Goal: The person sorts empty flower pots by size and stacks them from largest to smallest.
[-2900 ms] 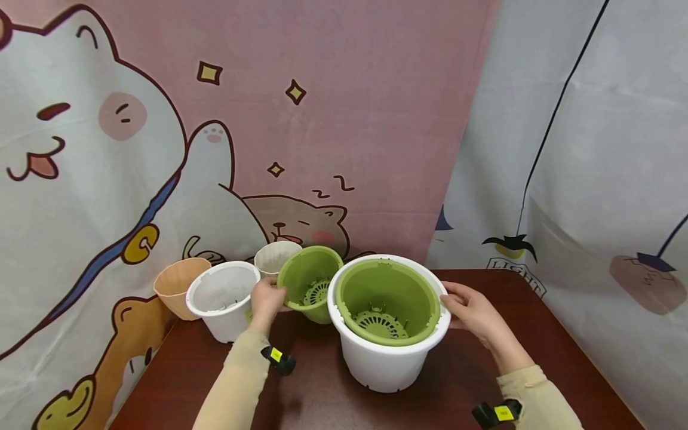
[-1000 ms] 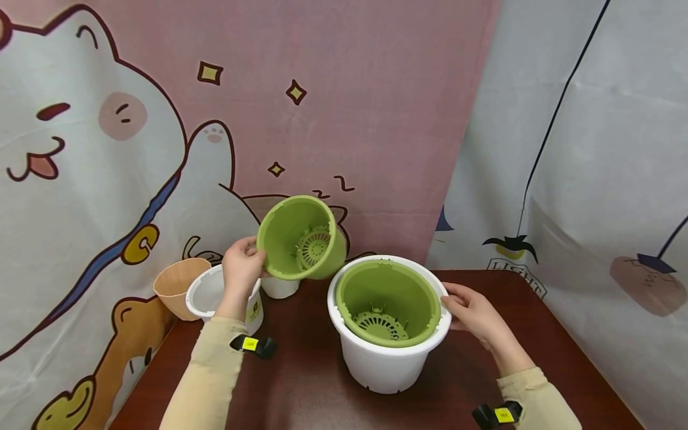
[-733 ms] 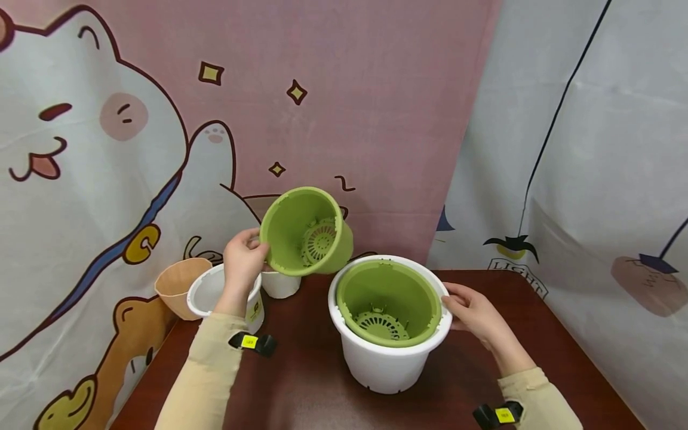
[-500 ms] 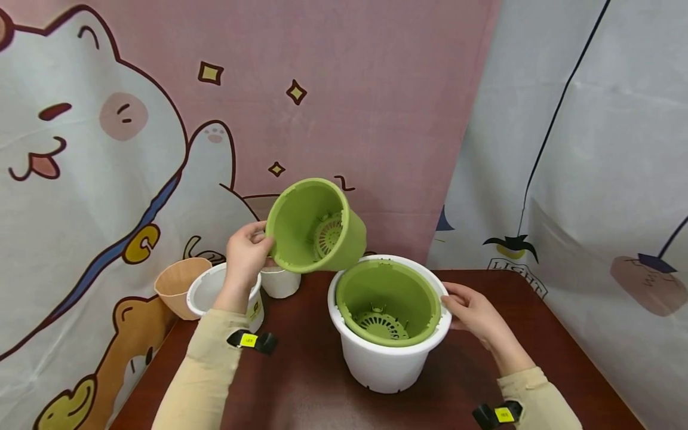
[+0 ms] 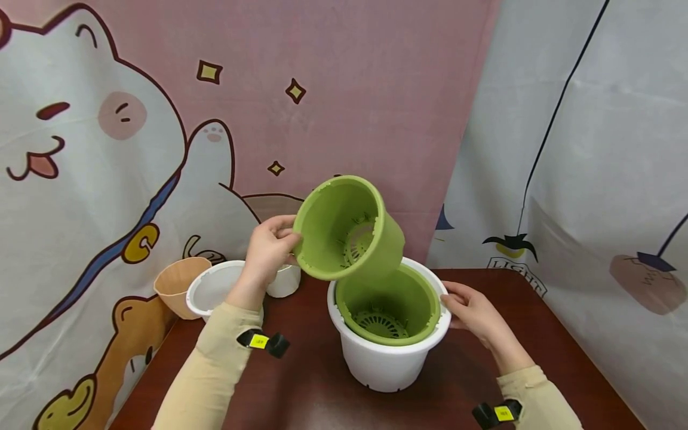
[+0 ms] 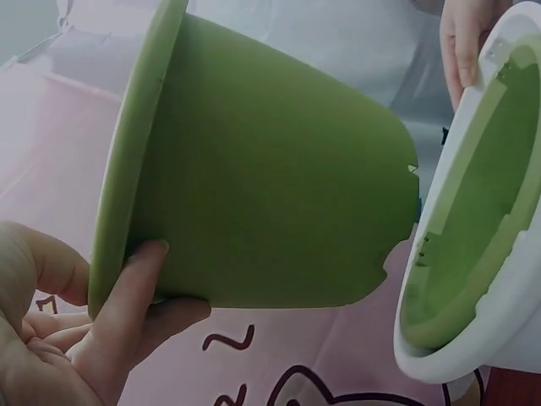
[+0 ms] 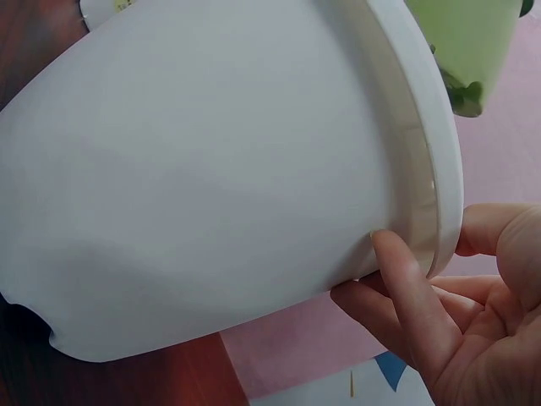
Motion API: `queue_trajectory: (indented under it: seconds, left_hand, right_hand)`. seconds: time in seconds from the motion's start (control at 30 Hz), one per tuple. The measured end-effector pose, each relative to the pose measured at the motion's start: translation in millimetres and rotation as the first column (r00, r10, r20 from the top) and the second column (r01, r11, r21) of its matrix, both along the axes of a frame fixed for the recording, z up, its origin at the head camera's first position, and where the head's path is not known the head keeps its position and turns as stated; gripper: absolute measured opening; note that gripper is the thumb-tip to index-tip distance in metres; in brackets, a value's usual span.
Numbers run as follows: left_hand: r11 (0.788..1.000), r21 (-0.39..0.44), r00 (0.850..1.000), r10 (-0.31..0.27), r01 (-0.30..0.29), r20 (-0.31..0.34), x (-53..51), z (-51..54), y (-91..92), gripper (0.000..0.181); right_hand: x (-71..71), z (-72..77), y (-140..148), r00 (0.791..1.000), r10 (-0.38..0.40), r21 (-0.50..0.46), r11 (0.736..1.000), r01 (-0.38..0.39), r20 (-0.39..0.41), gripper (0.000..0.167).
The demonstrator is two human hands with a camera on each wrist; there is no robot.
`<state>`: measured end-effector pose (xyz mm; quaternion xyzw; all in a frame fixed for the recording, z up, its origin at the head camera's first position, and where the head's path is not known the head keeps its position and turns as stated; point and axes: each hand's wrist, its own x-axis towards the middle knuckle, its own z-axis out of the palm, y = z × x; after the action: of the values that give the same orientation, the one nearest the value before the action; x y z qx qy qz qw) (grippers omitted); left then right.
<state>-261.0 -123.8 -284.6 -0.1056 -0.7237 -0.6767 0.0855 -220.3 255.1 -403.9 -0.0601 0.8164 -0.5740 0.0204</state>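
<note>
My left hand pinches the rim of a green pot, raised and tilted with its mouth toward me. In the left wrist view, the fingers of this hand lie on the outer wall of the green pot. Below it stands a large white pot with another green pot nested inside. The raised pot's base overlaps the back of the nested one; contact cannot be told. My right hand grips the white pot's right rim, and the right wrist view shows the hand holding the white pot.
At the left of the dark red table stand a peach pot and a white pot, the latter partly behind my left forearm. A small cream pot is behind my left hand. A printed cloth hangs behind the table.
My left hand has lifted the green pot from the back of the table and carried it right, over the nested pots. My right hand has stayed on the white rim.
</note>
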Motion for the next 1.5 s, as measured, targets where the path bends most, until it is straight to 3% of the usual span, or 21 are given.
queue_trajectory:
  seconds: [0.23,0.67,0.97,1.5]
  left_hand:
    - [0.991,-0.113,0.997,-0.068,0.070,0.026,2.6,-3.2,14.7,0.040]
    - [0.973,-0.178,0.988,-0.138,0.148,0.064,1.3,-18.8,34.2,0.041]
    - [0.947,-0.298,0.992,-0.106,0.124,0.073,-1.8,-30.4,45.7,0.035]
    - [0.896,-0.424,0.990,-0.096,0.129,0.099,-10.3,-41.9,56.6,0.032]
  right_hand:
    - [-0.5,0.3,1,1.000,0.004,-0.007,1.000,-0.004,0.009,0.052]
    - [-0.5,-0.1,1,1.000,-0.001,-0.013,1.000,0.001,0.013,0.053]
    - [-0.5,-1.6,1,1.000,0.012,-0.027,1.000,-0.012,0.000,0.051]
    - [0.1,-1.7,0,1.000,0.008,-0.027,1.000,-0.008,-0.001,0.052]
